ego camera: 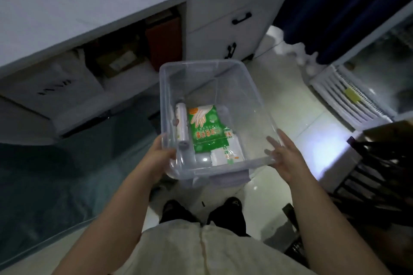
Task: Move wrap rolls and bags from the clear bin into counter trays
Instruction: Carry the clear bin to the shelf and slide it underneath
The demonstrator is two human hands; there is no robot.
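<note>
I hold a clear plastic bin (257, 100) in the air in front of me, above the floor. My left hand (159, 158) grips its near left corner. My right hand (288, 154) is pressed against its near right side, fingers spread along the wall. Inside, on the bottom, a white wrap roll (182, 125) lies along the left wall. Beside it rests a green bag pack (206, 129) printed with a glove picture, on top of white bag packs (225, 154). No counter trays are in view.
A white counter (78, 6) runs across the upper left, with open shelves of boxes beneath it. White drawers (228, 22) with black handles stand behind the bin. A white appliance with a grille (344, 96) is at the right, a dark rack (380, 163) near it. Pale floor tiles lie below.
</note>
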